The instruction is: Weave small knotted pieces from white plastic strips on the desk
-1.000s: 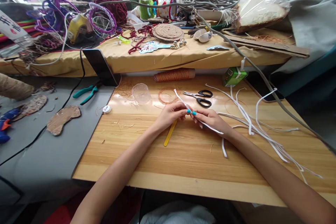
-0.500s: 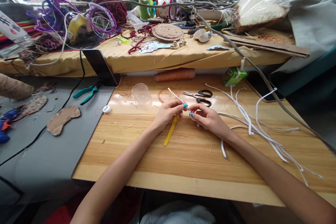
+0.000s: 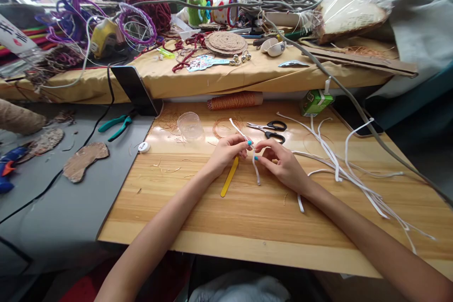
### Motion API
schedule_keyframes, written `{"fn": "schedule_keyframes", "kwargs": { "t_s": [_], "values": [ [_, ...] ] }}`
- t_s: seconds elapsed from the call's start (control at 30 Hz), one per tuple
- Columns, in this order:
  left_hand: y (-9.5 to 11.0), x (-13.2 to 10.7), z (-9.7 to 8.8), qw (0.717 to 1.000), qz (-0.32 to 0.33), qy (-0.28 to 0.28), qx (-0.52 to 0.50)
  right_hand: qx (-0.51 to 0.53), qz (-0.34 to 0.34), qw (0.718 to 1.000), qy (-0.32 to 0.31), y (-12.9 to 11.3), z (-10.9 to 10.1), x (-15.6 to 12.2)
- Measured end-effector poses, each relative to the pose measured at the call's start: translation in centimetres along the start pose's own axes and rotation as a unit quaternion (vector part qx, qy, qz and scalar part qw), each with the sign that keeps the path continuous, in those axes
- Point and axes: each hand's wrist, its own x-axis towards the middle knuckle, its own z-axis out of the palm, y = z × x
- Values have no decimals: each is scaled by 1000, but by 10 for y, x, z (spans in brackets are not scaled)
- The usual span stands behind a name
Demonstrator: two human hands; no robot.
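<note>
My left hand point(image 3: 230, 153) is closed in a pinch on a thin white cord point(image 3: 256, 172). One end of the cord slants up and away past the fingers; the other hangs towards the table. Close by on the right is my right hand point(image 3: 279, 160), its thumb and forefinger parted at the cord, the thumb seeming to touch it. A yellow flat stick point(image 3: 229, 179) lies below my left fingers, its top end hidden by them. Black-handled scissors point(image 3: 271, 131) lie spread just beyond my right hand.
Several white cords point(image 3: 354, 177) sprawl on the right. Behind are a clear plastic tub point(image 3: 190, 126), a coil of copper-coloured wire point(image 3: 226, 127), an orange thread spool point(image 3: 235, 101) and a green carton point(image 3: 314, 103). Teal-handled pliers point(image 3: 118, 127) lie left; a grey cable point(image 3: 357, 108) crosses at right.
My right fingers have parted and shifted slightly from the cord. Its lower end, which slanted along them, now hangs down between the hands. My left hand has barely moved.
</note>
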Motion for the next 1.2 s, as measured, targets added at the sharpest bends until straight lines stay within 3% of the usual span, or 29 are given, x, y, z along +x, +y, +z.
{"fn": "schedule_keyframes", "kwargs": {
  "t_s": [0.17,0.33,0.6,0.8,0.93,1.2],
  "values": [
    [-2,1,-2,1000,9,2,-9,119,86,989,-25,6,-2,4],
    [-2,1,-2,1000,6,3,-11,104,119,982,-107,5,-5,6],
    [-2,0,3,1000,20,0,5,82,45,991,-92,6,-5,9],
    [-3,1,2,1000,23,9,14,42,57,996,-45,9,-3,6],
    [-2,1,1,1000,11,17,9,73,57,996,-4,8,0,4],
    [0,0,1,1000,4,20,4,143,59,987,-43,1,-2,2]
  ]
}}
